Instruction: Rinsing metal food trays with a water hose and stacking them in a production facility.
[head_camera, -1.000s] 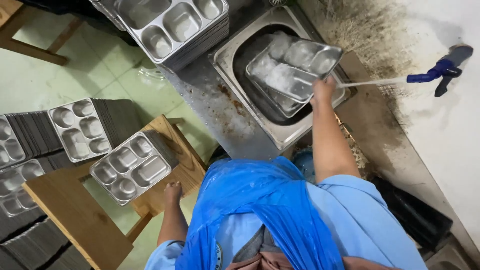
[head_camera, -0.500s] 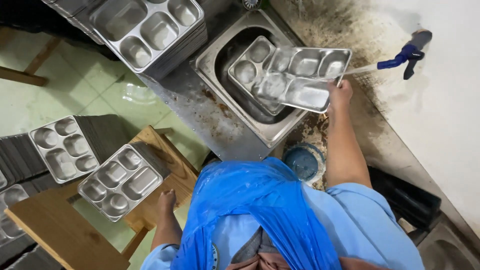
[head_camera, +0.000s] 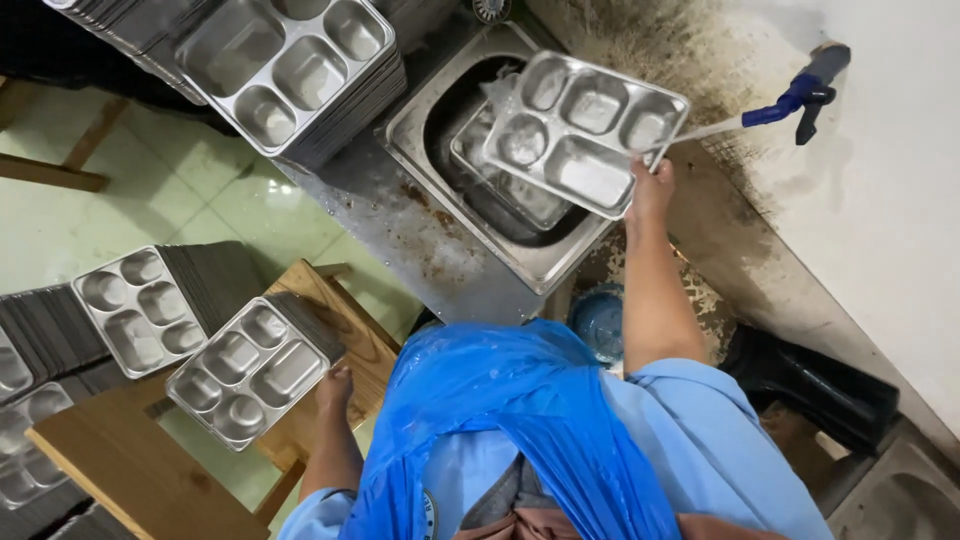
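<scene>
Steel tray (head_camera: 583, 132) now lifted clear above the sink (head_camera: 455, 215) — right hand (head_camera: 650, 190) fingers clamped on its edge, rinsing apparently finished; left hand (head_camera: 334, 387) rests on another tray (head_camera: 248, 372), fingers' state indiscernible.

Single head view, steeply down, probably tilted, over sink (head_camera: 440, 215).

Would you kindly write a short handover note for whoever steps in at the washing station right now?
Right hand: grips the near edge of a steel compartment tray, held tilted over the sink in the tap's stream.
Left hand: rests at the edge of the top tray of a stack on the wooden stool.
Another tray lies in the sink; further stacks sit beside the sink and on the floor.
Done: cannot tell which stacks are washed. Left: the held tray is mid-rinse.
</scene>
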